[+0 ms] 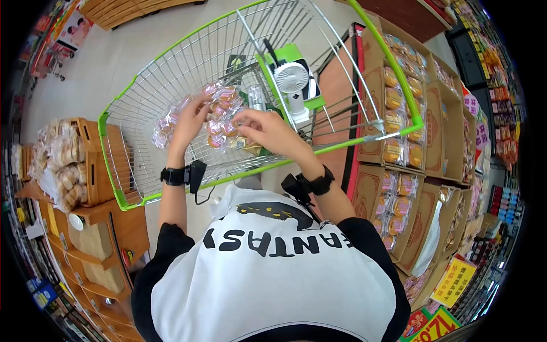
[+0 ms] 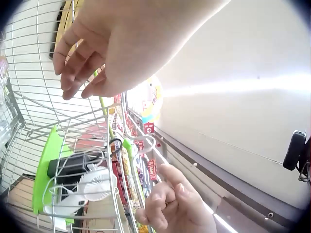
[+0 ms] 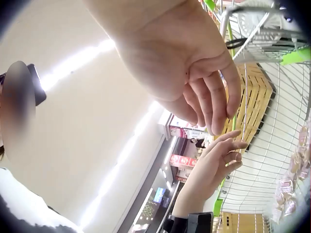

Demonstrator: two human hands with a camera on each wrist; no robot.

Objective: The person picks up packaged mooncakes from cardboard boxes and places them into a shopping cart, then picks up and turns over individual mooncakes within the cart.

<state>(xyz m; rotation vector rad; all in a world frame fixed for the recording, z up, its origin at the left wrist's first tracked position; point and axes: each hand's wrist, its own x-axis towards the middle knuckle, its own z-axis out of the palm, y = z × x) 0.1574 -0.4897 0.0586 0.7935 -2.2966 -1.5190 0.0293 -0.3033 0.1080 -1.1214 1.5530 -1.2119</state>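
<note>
Both hands hover over a shopping cart [image 1: 171, 60] in the head view. The left hand [image 1: 191, 119] is above individually wrapped round buns [image 1: 222, 105], its fingers loosely bent. To its right, the right hand [image 1: 265, 131] hangs over the same packets, fingers relaxed and partly curled. In the left wrist view the left hand [image 2: 116, 53] shows nothing in its fingers, and the right hand [image 2: 177, 206] is lower down. The right wrist view shows the right hand [image 3: 180, 68] empty above the left hand [image 3: 209, 170]. Wrapped buns [image 3: 289, 191] lie in the cart there.
A white handheld fan [image 1: 292, 80] stands at the cart's green child-seat panel [image 1: 290, 52]. Boxes of packaged bread [image 1: 401, 119] line the right side. Bagged bread [image 1: 60, 165] sits on a wooden shelf unit [image 1: 94, 219] at left. A wooden platform [image 1: 125, 11] is beyond the cart.
</note>
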